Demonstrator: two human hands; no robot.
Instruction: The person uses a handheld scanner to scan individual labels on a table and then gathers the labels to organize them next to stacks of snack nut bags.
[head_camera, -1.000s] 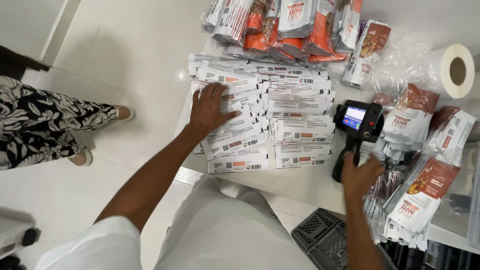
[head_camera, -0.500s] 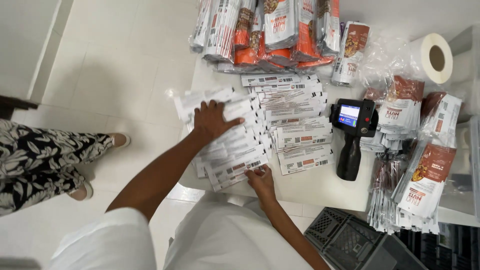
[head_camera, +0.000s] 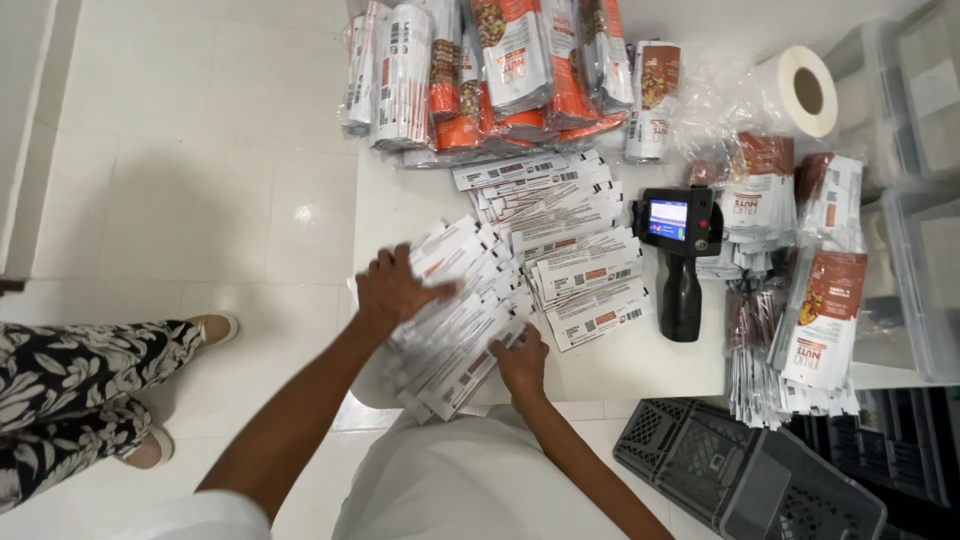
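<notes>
Left hand: my left hand (head_camera: 398, 288) lies flat on top of the slanted stack of white pouches (head_camera: 455, 320), fingers (head_camera: 385, 262) spread wide and pressing down, closed around nothing.
Right hand: my right hand (head_camera: 522, 362) sits at the near edge of the same stack, fingers (head_camera: 512, 340) curled against the pouch ends; I cannot tell whether they grip any.
Stack: fanned out and tilted on the near left part of the white surface (head_camera: 620, 365), its corner hanging over the edge.
Other pouches: flat rows of white pouches (head_camera: 570, 235) lie just beyond and to the right, touching the stack.
Handheld printer: a black handheld printer (head_camera: 680, 255) with a lit blue screen stands upright just right of those rows, apart from both hands.
Far side: bundles of orange and white packets (head_camera: 500, 70) are heaped along the far edge, a roll of white labels (head_camera: 800, 90) to their right.
Right side: more brown and white packets (head_camera: 820, 300) are piled at the right.
Floor: a dark plastic crate (head_camera: 740, 470) sits below the surface; another person's patterned trouser legs (head_camera: 80, 380) stand on the left.
</notes>
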